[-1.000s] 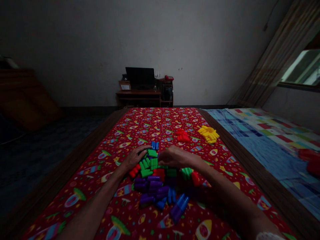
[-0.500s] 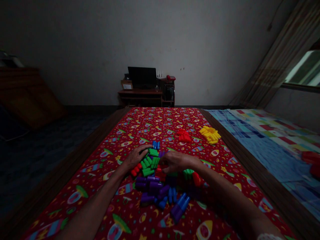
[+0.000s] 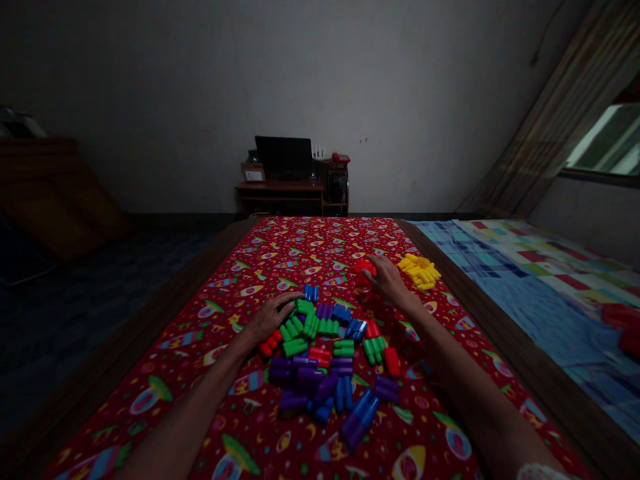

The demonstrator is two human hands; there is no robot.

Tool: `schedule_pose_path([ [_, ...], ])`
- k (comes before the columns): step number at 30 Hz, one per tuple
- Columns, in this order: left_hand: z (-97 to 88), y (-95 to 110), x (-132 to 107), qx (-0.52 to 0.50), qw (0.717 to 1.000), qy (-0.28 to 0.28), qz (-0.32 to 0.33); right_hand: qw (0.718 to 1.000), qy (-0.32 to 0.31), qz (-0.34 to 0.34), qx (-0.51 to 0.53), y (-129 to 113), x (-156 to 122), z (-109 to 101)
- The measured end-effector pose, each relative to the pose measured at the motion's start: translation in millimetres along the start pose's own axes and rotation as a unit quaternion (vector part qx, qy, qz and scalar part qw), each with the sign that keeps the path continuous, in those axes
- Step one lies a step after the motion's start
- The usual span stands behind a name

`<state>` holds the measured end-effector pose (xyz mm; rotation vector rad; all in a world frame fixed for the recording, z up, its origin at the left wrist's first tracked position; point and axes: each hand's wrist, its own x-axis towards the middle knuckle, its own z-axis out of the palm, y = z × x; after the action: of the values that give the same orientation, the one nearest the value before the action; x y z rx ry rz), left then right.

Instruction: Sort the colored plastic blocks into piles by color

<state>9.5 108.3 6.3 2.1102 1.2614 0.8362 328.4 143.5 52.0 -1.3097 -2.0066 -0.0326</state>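
A mixed heap of plastic blocks (image 3: pixel 327 360), green, purple, blue and red, lies on a red patterned sheet (image 3: pixel 280 260). My left hand (image 3: pixel 270 317) rests at the heap's left edge, fingers spread over green blocks. My right hand (image 3: pixel 387 277) is stretched far forward to a small pile of red blocks (image 3: pixel 363 270), fingers curled on them. A pile of yellow blocks (image 3: pixel 420 269) lies just right of that hand.
The sheet covers a low platform with a wooden edge (image 3: pixel 480 313). A checked blanket (image 3: pixel 540 280) lies to the right. A desk with a dark monitor (image 3: pixel 285 157) stands against the far wall. A curtain and window (image 3: pixel 607 140) are at the right.
My right hand left the mixed heap and reached forward to the red pile. Blocks it covered now show. My left hand stayed in place.
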Motion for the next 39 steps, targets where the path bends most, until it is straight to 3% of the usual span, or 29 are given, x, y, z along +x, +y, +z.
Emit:
schedule_pose_path([
  [2, -0.6, 2, 0, -0.001, 1.0, -0.004, -0.001, 0.999, -0.014, -0.025, 0.024, -17, -2, -3],
  [4, -0.6, 2, 0, -0.004, 1.0, -0.008, 0.0, 0.992, -0.1, -0.048, 0.068, -48, -7, -9],
  [6, 0.1, 0, 0, -0.004, 1.0, -0.006, 0.001, 0.957, -0.246, -0.107, 0.114, -84, -15, -12],
  [8, 1.1, -2, 0, -0.002, 1.0, 0.003, 0.004, 0.897, -0.384, -0.185, 0.115, -115, -27, -13],
  [10, 1.9, -5, 0, 0.0, 1.0, 0.01, 0.007, 0.858, -0.453, -0.227, 0.084, -133, -37, -11],
  [12, 2.3, -5, 0, -0.001, 1.0, 0.011, 0.004, 0.844, -0.471, -0.249, 0.066, -139, -43, -9],
  [16, 2.0, -2, 0, -0.005, 1.0, 0.006, -0.002, 0.84, -0.468, -0.27, 0.053, -128, -44, -7],
  [21, 1.3, -1, 0, 0.003, 1.0, 0.005, -0.002, 0.869, -0.425, -0.251, -0.026, -123, -51, 5],
  [27, 1.6, -5, 2, 0.009, 1.0, 0.003, 0.004, 0.883, -0.414, -0.213, 0.056, -116, -35, -5],
  [30, 1.9, -7, 2, 0.003, 1.0, 0.001, 0.005, 0.92, -0.352, -0.139, 0.101, -93, -16, -16],
  [34, 2.1, -6, 1, -0.001, 1.0, 0.0, 0.007, 0.978, -0.194, -0.012, 0.074, -47, 1, -14],
  [37, 3.4, -4, 0, 0.002, 1.0, 0.003, 0.0, 0.994, -0.099, 0.045, 0.029, -16, 3, -7],
  [39, 2.7, -2, 0, 0.005, 1.0, 0.002, -0.002, 0.997, -0.076, 0.032, 0.005, -5, 1, -7],
])
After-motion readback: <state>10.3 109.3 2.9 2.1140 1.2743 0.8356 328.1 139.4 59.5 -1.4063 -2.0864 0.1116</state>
